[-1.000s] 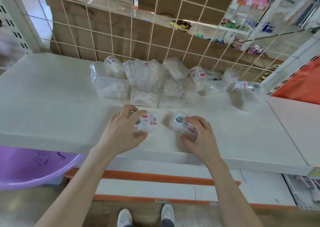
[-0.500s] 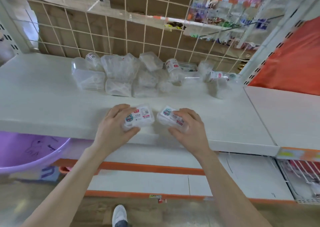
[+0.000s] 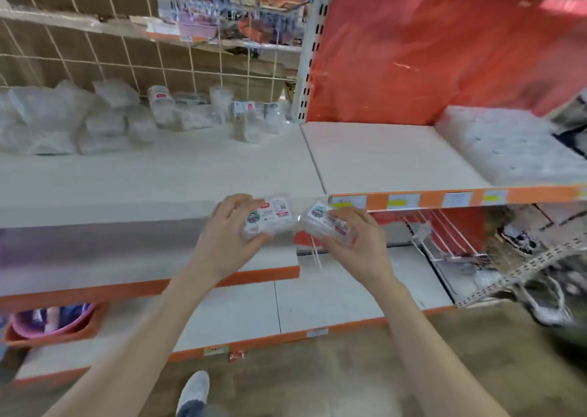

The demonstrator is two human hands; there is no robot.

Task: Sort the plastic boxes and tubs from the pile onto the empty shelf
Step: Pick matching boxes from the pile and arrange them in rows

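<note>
Carry step, I judge: my left hand curls its fingers round one labelled box, my right hand round a second box, both held just before the shelf edge, so next I'd set them rightward on the empty shelf.

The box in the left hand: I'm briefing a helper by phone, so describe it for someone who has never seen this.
Find the white shelf with the pile of clear tubs at its back. Before its front edge two hands hold small clear boxes; the left hand grips the box whose label faces up in full, while the right hand part-covers its tilted box.
</note>
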